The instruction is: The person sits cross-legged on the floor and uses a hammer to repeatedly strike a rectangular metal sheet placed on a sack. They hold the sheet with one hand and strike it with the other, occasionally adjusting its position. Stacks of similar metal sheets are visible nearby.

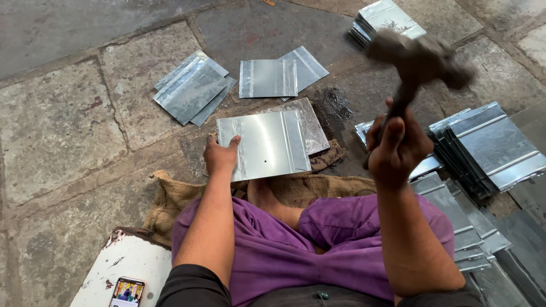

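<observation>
I sit cross-legged on the stone floor in purple trousers. My left hand (220, 154) presses on the left edge of a shiny folded metal sheet (267, 143) that lies flat on a darker metal plate (311, 124) in front of my knees. My right hand (397, 146) is raised and grips the handle of a hammer (420, 59), whose blurred head is up in the air to the right of the sheet.
Piles of similar metal sheets lie on the floor: far left (190, 88), far middle (273, 77), top right (387, 18) and a big stack on the right (489, 148). A burlap sack (170, 196) is under me. A white board (133, 261) with a phone (126, 292) sits at lower left.
</observation>
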